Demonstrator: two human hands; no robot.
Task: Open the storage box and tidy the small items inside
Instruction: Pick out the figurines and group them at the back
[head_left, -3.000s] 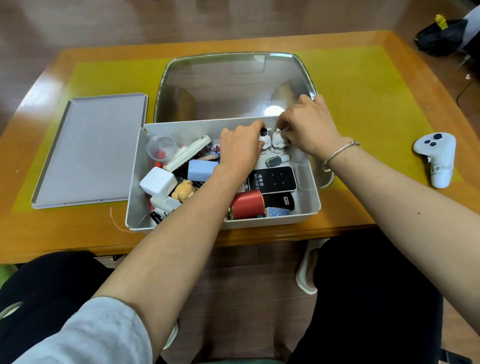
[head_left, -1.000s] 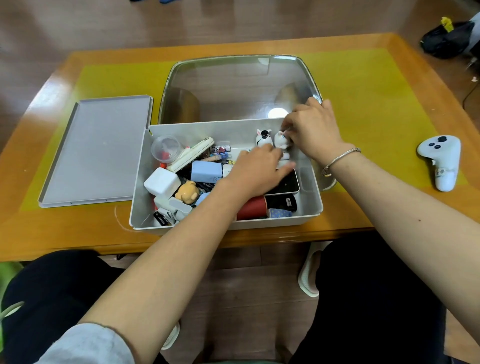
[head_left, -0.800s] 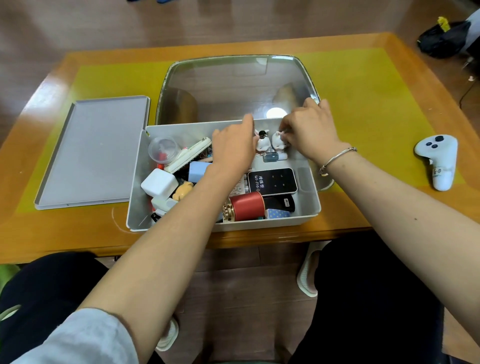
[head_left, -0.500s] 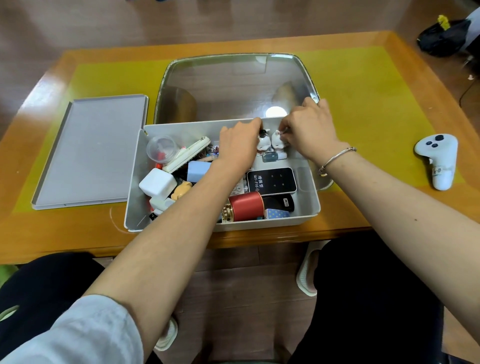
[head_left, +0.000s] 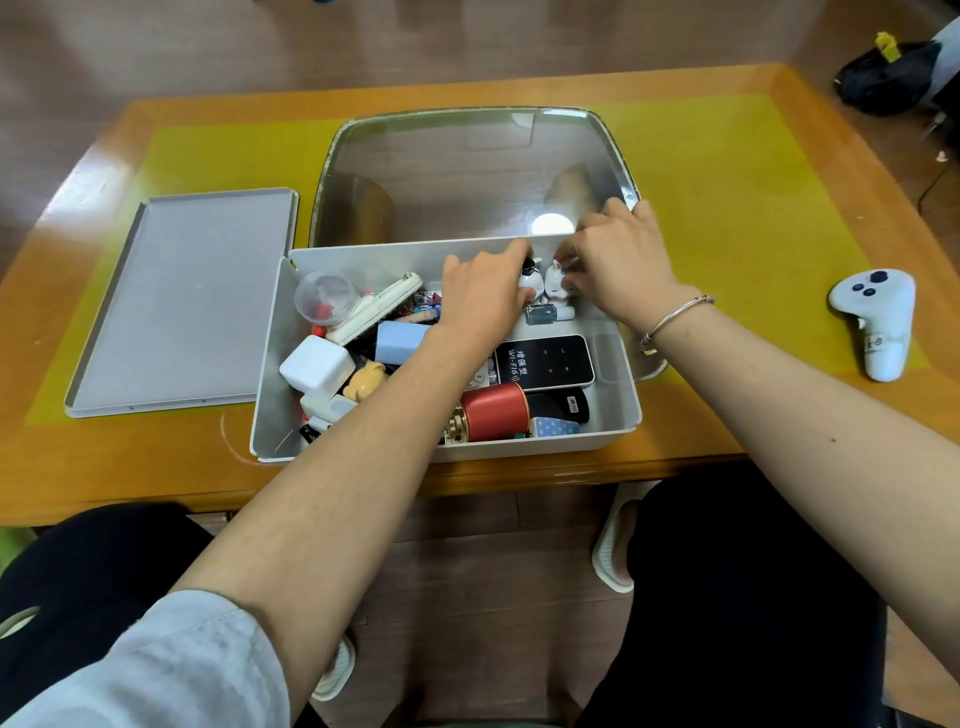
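The white storage box (head_left: 270, 364) stands open at the table's near edge, full of small items. Its grey lid (head_left: 182, 301) lies flat to the left. Two small white figurines (head_left: 543, 283) stand side by side at the box's far wall. My left hand (head_left: 480, 299) holds the left figurine with curled fingers; my right hand (head_left: 618, 265) pinches the right one. Below them lie a small bottle (head_left: 543, 314), a black remote (head_left: 545, 361), a red tin (head_left: 491, 410), a white charger cube (head_left: 317, 366), a blue block (head_left: 400, 340) and a clear round pot (head_left: 324, 299).
A clear plastic tub (head_left: 467, 176) stands just behind the box. A white game controller (head_left: 875, 317) lies on the yellow mat (head_left: 727, 208) at the right. A dark bag (head_left: 888, 78) sits on the floor beyond the table's far right corner.
My left hand went from the black remote back up to the figurines at the far wall and now holds the left one. My right hand has stayed at the right figurine.
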